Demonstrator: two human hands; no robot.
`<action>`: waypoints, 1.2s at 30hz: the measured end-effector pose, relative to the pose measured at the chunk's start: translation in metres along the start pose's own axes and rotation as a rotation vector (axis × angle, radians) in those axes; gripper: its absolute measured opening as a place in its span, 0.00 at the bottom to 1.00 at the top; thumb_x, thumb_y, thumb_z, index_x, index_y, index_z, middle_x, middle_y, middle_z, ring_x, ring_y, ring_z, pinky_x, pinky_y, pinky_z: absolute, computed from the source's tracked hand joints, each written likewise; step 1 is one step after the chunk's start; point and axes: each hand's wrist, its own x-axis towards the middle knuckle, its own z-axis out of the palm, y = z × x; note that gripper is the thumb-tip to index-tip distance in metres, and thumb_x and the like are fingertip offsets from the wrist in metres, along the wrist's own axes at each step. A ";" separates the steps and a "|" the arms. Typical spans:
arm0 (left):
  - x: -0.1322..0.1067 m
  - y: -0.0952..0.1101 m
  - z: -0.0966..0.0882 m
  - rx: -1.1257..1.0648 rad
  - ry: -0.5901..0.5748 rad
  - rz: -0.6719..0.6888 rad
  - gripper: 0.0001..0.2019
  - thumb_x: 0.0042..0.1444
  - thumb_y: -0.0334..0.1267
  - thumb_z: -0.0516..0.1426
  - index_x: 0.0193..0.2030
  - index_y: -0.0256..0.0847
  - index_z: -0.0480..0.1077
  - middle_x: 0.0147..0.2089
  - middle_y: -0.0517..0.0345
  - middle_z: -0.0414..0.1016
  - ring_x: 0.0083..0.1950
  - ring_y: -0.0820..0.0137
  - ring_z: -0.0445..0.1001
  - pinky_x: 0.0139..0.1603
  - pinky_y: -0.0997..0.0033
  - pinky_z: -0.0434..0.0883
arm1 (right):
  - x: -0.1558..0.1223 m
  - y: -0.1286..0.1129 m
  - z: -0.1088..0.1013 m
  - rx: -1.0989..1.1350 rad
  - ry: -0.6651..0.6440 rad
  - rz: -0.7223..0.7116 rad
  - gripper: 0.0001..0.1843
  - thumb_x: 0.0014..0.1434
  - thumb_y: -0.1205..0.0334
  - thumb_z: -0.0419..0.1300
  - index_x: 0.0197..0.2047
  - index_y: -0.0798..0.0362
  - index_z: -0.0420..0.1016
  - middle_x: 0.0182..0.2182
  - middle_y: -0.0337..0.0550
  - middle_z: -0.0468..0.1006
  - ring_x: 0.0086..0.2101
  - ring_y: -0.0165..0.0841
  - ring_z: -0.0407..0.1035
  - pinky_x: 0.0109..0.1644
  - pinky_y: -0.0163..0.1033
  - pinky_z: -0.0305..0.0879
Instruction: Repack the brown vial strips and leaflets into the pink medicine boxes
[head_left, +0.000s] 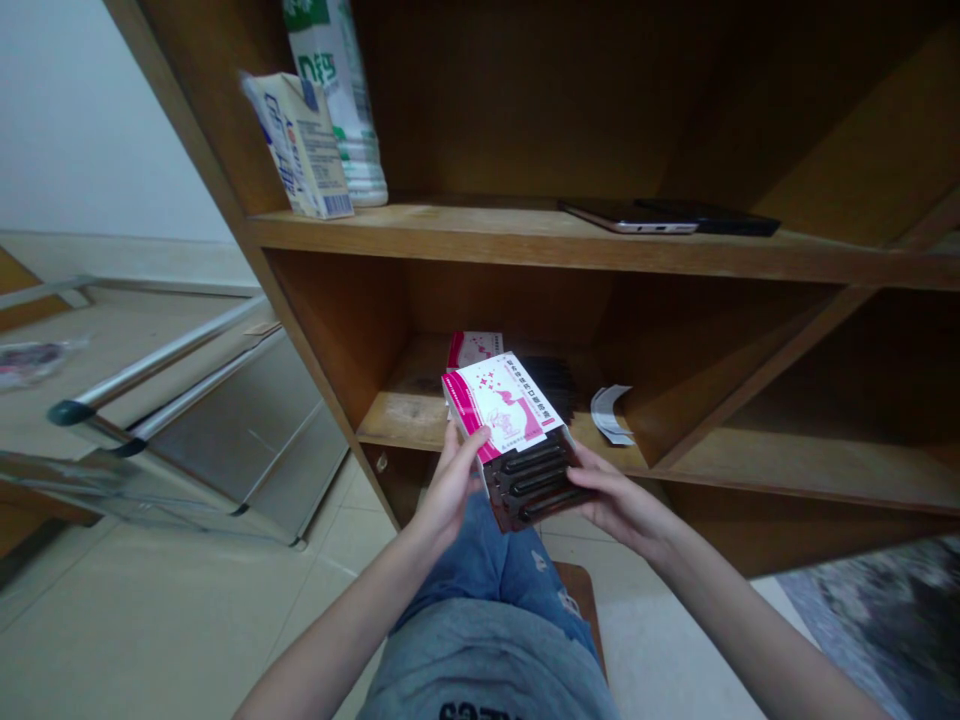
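Note:
A pink and white medicine box [499, 400] is tilted between my hands, in front of the middle shelf. From its near end sticks out a dark brown plastic tray [529, 485] with long moulded ribs. My left hand [452, 480] is closed on the left side of the box, the thumb lying on its top face. My right hand [606, 490] grips the right edge of the tray, thumb on top; the fingers below are hidden. How much of the tray is inside the box cannot be seen.
Behind, on the same shelf, are another pink and white box [478, 347], a dark item [551, 380] and curved white papers [611, 412]. The upper shelf bears a drink carton [307, 150], a green-white bottle [360, 150] and a phone [637, 215]. A metal-framed rack [195, 340] stands left.

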 end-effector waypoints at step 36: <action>0.013 -0.026 -0.002 -0.085 -0.125 -0.500 0.23 0.57 0.48 0.52 0.53 0.32 0.69 0.41 0.46 0.79 0.38 0.64 0.78 0.34 0.69 0.74 | -0.020 0.037 -0.027 -1.062 0.407 -0.299 0.19 0.55 0.44 0.55 0.31 0.52 0.74 0.14 0.34 0.64 0.18 0.28 0.58 0.22 0.33 0.50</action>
